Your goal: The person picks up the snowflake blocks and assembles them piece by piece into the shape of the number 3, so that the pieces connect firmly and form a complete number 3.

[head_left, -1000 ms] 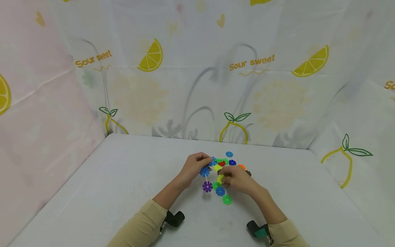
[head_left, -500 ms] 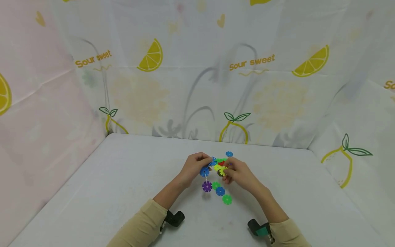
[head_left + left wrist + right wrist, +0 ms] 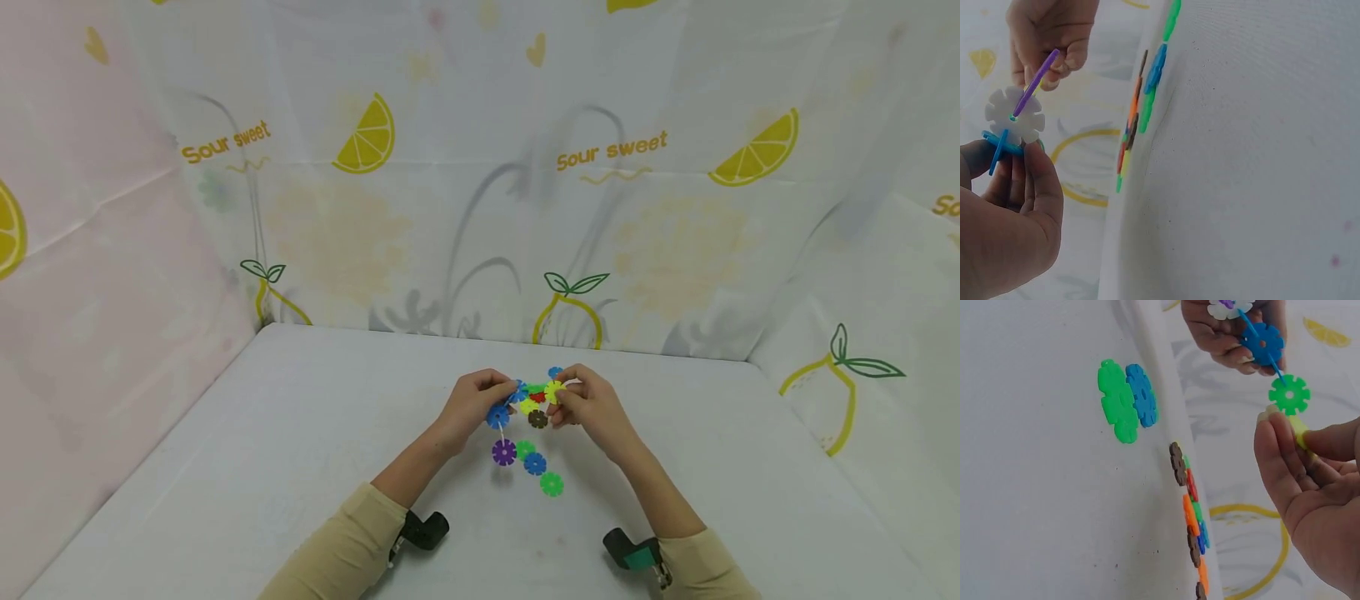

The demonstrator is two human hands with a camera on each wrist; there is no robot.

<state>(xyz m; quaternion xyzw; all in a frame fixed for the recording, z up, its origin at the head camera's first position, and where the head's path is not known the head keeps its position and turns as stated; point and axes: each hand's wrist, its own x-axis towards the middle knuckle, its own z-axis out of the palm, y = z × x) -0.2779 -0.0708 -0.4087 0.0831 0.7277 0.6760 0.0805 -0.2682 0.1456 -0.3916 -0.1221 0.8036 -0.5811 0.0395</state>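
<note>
Clock faces are read in your head view, 12 toward the far edge of the worktop (image 3: 375, 400).

Item one: disc chain (image 3: 1271, 345), raised off the worktop. Members: purple disc (image 3: 504, 452) at the near end, white disc (image 3: 1001, 111), lower blue disc (image 3: 497, 417), upper blue disc (image 3: 519, 392), green end disc (image 3: 1289, 404). The exact count of blue pieces is hard to tell. Axis: up from the purple disc toward 12, then bending to 3.

Item two: one yellow disc (image 3: 555, 392), round, no long axis of its own; face toward you in the head view, nearly edge-on in the right wrist view.

Governing relation, as judged: the yellow disc against the green end disc. It lies at 3 o'clock from your left hand (image 3: 477, 404), at the chain's free end. In the right wrist view their rims meet or overlap; whether a slot is engaged, you cannot tell.

Hands: your left hand pinches the chain by its blue part, forearm (image 3: 408, 471) trailing toward 7. Your right hand (image 3: 596, 412), the nearer to the yellow disc, pinches it between thumb and fingers, forearm trailing toward 5.

Loose stock, on the worktop: brown disc (image 3: 537, 419), at 7 from the yellow disc; loose blue disc (image 3: 536, 464) and near green disc (image 3: 552, 484), further toward 6.
</note>
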